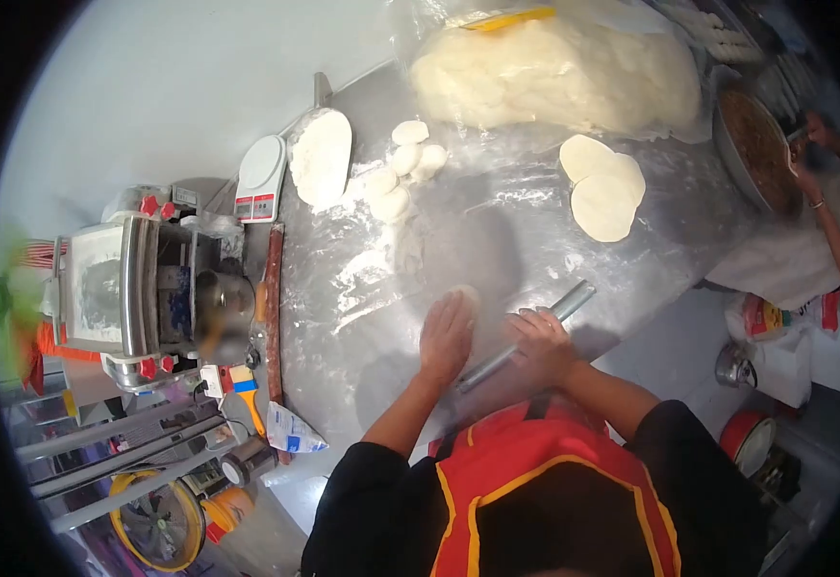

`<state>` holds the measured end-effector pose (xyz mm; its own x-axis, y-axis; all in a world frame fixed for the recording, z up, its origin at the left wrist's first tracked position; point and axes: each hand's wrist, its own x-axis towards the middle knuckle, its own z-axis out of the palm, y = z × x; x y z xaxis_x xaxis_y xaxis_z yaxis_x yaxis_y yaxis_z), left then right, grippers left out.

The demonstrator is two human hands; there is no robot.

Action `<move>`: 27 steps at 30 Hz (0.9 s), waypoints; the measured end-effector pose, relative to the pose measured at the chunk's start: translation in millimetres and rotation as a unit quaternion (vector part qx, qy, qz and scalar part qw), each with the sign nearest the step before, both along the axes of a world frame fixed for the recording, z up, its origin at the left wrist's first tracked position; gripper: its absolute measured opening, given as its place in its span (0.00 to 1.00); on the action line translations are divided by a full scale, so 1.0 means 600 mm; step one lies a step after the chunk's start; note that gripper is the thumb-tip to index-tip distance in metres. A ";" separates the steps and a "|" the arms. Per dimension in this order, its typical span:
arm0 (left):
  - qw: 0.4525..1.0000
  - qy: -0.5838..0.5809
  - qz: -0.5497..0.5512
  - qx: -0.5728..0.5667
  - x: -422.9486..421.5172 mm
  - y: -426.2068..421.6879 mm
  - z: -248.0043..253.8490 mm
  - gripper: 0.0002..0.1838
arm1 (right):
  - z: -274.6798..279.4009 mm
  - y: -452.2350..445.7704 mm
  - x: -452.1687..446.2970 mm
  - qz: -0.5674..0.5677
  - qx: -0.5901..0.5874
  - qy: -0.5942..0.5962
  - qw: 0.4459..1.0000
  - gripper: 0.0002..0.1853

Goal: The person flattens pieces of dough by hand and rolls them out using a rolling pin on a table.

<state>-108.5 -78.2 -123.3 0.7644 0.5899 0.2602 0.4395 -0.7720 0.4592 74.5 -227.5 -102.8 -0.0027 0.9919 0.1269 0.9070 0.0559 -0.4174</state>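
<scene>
My left hand (448, 335) lies flat on the steel worktop, its fingers together and stretched out over a small dough piece (471, 293). Most of that dough is hidden under the fingertips. My right hand (541, 341) is closed over the middle of a metal rolling pin (572, 301), which lies slantwise in front of my red apron. Several floured dough balls (406, 159) sit farther up the table. To the right, rolled dough rounds (606, 207) overlap one another.
A large dough mass (554, 77) under plastic lies at the far edge. Flour fills a white tray (321, 159) beside a kitchen scale (261, 178). A dough-rolling machine (131, 288) stands left. At right, another person's hands (809, 163) are at a bowl of filling (756, 144).
</scene>
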 end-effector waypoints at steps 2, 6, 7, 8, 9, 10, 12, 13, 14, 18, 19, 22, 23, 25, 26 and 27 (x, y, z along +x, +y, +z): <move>1.000 0.024 -0.004 -0.009 0.017 0.019 0.000 0.25 | -0.004 -0.001 -0.003 -0.005 0.026 -0.015 1.000 0.30; 0.991 0.130 -0.016 0.015 0.101 0.039 0.007 0.31 | -0.004 0.002 0.001 0.013 -0.025 -0.027 0.999 0.31; 0.988 0.156 -0.015 0.012 0.105 0.040 0.004 0.32 | -0.010 0.003 0.008 0.016 -0.021 -0.032 0.999 0.30; 0.983 0.184 -0.013 0.008 0.112 0.042 0.011 0.34 | -0.016 0.001 0.009 0.021 -0.016 -0.035 0.999 0.30; 0.983 0.181 -0.014 0.003 0.115 0.040 0.018 0.35 | -0.020 -0.006 0.006 0.027 -0.013 -0.033 0.999 0.30; 0.984 0.178 -0.015 0.002 0.120 0.045 0.028 0.36 | -0.026 -0.007 0.010 0.034 -0.022 -0.023 0.999 0.30; 0.986 0.168 -0.015 0.009 0.133 0.053 0.034 0.37 | -0.022 -0.003 0.014 0.043 -0.036 0.000 0.998 0.30; 0.987 0.162 -0.014 0.013 0.138 0.055 0.034 0.38 | -0.020 -0.003 0.013 0.039 -0.024 -0.003 0.999 0.30; 0.988 0.155 -0.013 0.019 0.142 0.056 0.034 0.38 | -0.018 -0.003 0.012 0.034 -0.010 -0.006 0.999 0.30; 0.992 0.122 0.003 0.039 0.147 0.051 0.030 0.38 | -0.003 0.001 0.005 0.028 -0.039 0.000 0.999 0.30; 0.995 0.087 0.001 0.046 0.141 0.050 0.019 0.36 | 0.010 0.001 0.010 0.036 -0.038 0.037 0.998 0.30; 0.997 0.015 0.051 -0.053 0.102 0.055 0.028 0.29 | 0.027 0.001 0.046 0.079 -0.046 0.024 0.996 0.29; 0.992 -0.003 0.073 -0.105 0.083 0.059 0.033 0.27 | 0.020 -0.007 0.065 0.059 -0.045 -0.004 0.997 0.29; 0.989 0.015 0.081 -0.120 0.041 0.039 0.034 0.22 | 0.006 -0.019 0.093 0.036 -0.049 -0.011 0.998 0.27; 0.988 0.023 0.085 -0.130 0.025 0.023 0.039 0.20 | 0.017 -0.015 0.093 0.024 -0.052 -0.015 0.998 0.26; 0.985 0.069 0.058 -0.151 0.016 0.012 0.054 0.20 | 0.024 -0.008 0.085 0.025 -0.042 -0.002 0.999 0.24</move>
<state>-98.9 -71.1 -91.0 0.7033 0.7097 -0.0410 0.5904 -0.5510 0.5897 125.5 -232.6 -88.3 -0.0536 0.9976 0.0433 0.9055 0.0668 -0.4190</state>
